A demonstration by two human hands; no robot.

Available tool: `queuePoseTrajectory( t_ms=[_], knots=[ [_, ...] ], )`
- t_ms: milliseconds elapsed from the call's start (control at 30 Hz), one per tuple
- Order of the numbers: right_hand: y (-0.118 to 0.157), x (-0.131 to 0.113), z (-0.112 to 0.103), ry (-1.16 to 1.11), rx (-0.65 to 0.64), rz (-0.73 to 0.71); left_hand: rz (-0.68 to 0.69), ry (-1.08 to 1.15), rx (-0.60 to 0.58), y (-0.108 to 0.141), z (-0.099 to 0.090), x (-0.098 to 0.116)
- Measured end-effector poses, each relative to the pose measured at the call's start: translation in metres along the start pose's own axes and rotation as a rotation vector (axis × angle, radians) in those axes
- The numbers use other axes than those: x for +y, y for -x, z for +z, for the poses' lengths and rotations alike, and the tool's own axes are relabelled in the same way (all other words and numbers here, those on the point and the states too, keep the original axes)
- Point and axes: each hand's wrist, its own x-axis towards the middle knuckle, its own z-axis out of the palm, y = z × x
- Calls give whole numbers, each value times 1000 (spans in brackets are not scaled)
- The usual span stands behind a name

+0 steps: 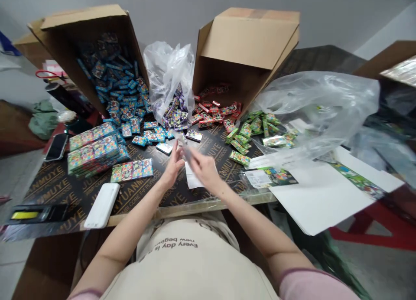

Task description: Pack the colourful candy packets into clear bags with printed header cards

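Note:
Near the table's middle, my left hand [173, 164] is closed, its fingers raised at a thin, pale, see-through piece [180, 138] that looks like a small plastic bag. My right hand [205, 167] comes in from the other side, fingers closed at the same piece; motion blurs them and partly hides what they grip. Under the right hand lies a white sheet of paper [192, 178]. Just beyond the hands are small blue packs [155, 136], a pack with its white side up [164, 148] and a dark-and-white pack [194, 135].
Open cartons hold blue packs [121, 83] and red packs [216, 111]. Purple packs [177, 109] fill a clear bag; green packs [247, 135] lie right. Stacked bundles [94, 148], a white power bank [102, 204] and a phone [56, 147] are left. White sheets [312, 200] overhang the right edge.

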Motion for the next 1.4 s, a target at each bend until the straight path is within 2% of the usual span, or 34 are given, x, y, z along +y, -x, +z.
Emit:
queuePoseTrajectory(
  t_ms=[67, 133, 233, 300, 400, 500, 567, 633, 700, 767, 800, 900, 933, 967, 1067, 1100, 1200, 1267, 1333, 1400],
  knots=[
    [10, -26, 12, -237, -67, -158, -112, 221, -14, 8, 6, 7],
    [11, -35, 13, -343, -29, -215, -213, 342, -16, 20, 1, 15],
    [0, -29, 5, -337, 164, -184, -314, 370, -90, 42, -15, 23],
    [-9, -22, 1, -322, 182, -169, -375, 338, -167, 53, -24, 25],
    [-15, -17, 2, -367, -12, -161, -352, 235, -218, 61, -30, 24],
    [-16, -16, 4, -387, -229, -237, -263, 73, -245, 61, -31, 27],
    [-15, -16, 4, -340, -343, -294, -210, -15, -258, 62, -30, 30],
    [-14, -16, 1, -273, -438, -293, -199, -64, -255, 63, -29, 31],
    [-14, -14, -1, -266, -520, -259, -222, -87, -217, 65, -27, 30],
    [-16, -9, -1, -385, -548, -219, -256, -63, -154, 66, -28, 29],
    [-18, -6, 0, -476, -499, -188, -264, -35, -118, 66, -29, 29],
    [-21, 3, 10, -705, -165, -4, -268, 58, -22, 66, -34, 30],
    [-20, 4, 16, -750, -102, 74, -264, 74, -3, 65, -35, 31],
    [-18, 6, 22, -792, -111, 146, -262, 79, 9, 65, -37, 31],
    [-11, 5, 40, -919, -346, 259, -236, -14, 32, 63, -42, 31],
    [-8, 4, 44, -949, -379, 264, -215, -96, 32, 62, -43, 31],
    [-7, 1, 49, -971, -285, 272, -129, -364, 22, 61, -47, 29],
    [-9, 0, 49, -969, -241, 293, -91, -430, 39, 60, -49, 27],
    [-8, -2, 48, -1000, -260, 338, -67, -417, 103, 58, -52, 26],
    [-3, -4, 49, -1042, -375, 385, -53, -377, 172, 56, -56, 25]
  ],
)
